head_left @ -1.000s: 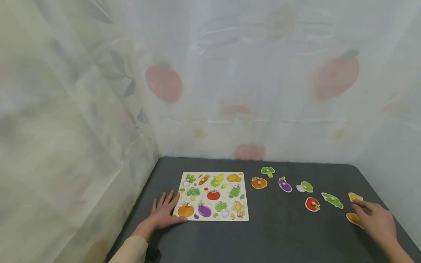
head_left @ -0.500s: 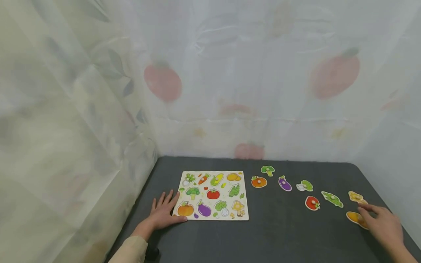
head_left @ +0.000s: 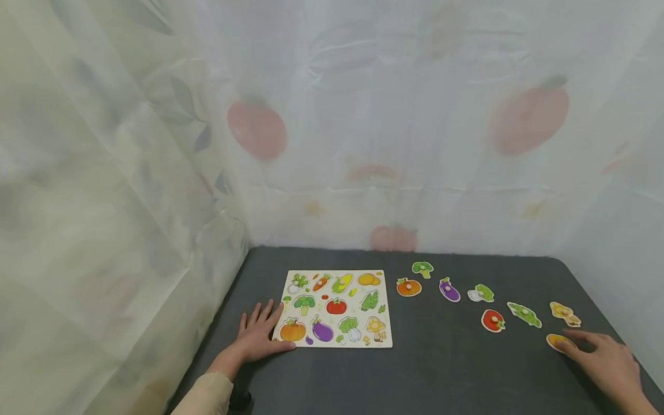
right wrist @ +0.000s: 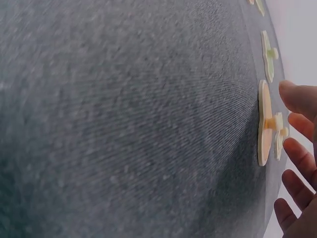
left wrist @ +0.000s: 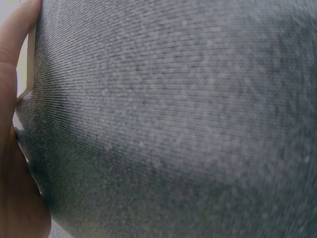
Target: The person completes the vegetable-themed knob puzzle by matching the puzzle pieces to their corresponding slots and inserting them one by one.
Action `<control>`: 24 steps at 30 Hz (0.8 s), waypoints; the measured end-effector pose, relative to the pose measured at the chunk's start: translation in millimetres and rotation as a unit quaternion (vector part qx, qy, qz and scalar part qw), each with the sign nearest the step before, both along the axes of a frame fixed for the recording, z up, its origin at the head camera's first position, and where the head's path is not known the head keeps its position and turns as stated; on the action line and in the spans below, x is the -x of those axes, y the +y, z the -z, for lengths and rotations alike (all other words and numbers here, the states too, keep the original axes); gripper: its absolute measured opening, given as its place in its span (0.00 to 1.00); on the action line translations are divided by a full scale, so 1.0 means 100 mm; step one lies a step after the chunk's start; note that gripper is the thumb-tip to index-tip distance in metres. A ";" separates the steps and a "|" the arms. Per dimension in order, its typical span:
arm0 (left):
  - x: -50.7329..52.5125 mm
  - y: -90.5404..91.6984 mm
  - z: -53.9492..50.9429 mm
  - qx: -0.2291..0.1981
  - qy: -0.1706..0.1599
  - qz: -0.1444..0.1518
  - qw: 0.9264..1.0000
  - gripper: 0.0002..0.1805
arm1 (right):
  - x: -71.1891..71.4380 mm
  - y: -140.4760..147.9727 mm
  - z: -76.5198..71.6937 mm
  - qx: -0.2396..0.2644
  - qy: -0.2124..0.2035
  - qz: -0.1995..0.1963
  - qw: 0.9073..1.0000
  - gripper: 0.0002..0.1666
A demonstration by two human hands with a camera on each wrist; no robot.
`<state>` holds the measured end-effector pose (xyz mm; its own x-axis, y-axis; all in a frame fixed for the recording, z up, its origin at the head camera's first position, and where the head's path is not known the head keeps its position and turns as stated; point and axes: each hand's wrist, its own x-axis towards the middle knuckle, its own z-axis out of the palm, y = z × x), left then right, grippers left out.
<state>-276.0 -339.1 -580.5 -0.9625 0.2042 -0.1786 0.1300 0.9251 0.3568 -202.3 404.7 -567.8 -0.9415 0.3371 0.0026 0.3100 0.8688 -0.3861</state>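
My left hand (head_left: 257, 334) lies with fingers spread at the left edge of a white vegetable puzzle board (head_left: 358, 317), the thumb on its lower left corner. In the left wrist view, the thumb shows beside the board's pale edge. At the far right, my right hand (head_left: 607, 358) is over a yellow-orange knobbed puzzle piece (head_left: 554, 340), partly hidden by the thumb. The right wrist view shows the fingers parted near that piece's wooden knob, apart from it. A mushroom piece (head_left: 564, 313) lies flat just beyond this hand.
Loose pieces lie between board and right hand: broccoli (head_left: 422, 269), pumpkin (head_left: 408, 287), eggplant (head_left: 449, 290), bok choy (head_left: 480, 293), tomato (head_left: 493, 321) and pea pod (head_left: 524, 314). They rest on a dark grey table (head_left: 441, 369). A pale curtain (head_left: 441, 173) hangs behind it.
The mushroom piece has turned and shifted slightly rightward, and my right hand has let go of it. That hand has moved toward me, over the yellow-orange piece. The left hand stays still.
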 end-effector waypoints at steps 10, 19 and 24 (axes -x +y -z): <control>0.00 -0.02 0.03 -0.005 0.004 0.000 1.000 0.66 | -0.01 0.04 0.12 0.009 -0.012 0.010 1.000 0.43; -0.02 0.01 -0.02 0.004 0.004 -0.002 1.000 0.64 | -0.02 0.05 0.15 0.010 -0.001 0.011 1.000 0.36; 0.00 0.01 0.00 0.004 0.000 -0.001 1.000 0.65 | -0.03 0.07 0.17 0.012 -0.007 0.021 1.000 0.33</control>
<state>-275.9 -338.4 -580.1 -0.9628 0.2007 -0.1807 0.1280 0.9282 0.3493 -199.7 411.8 -585.3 -0.9265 0.3758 -0.0189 0.3513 0.8459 -0.4012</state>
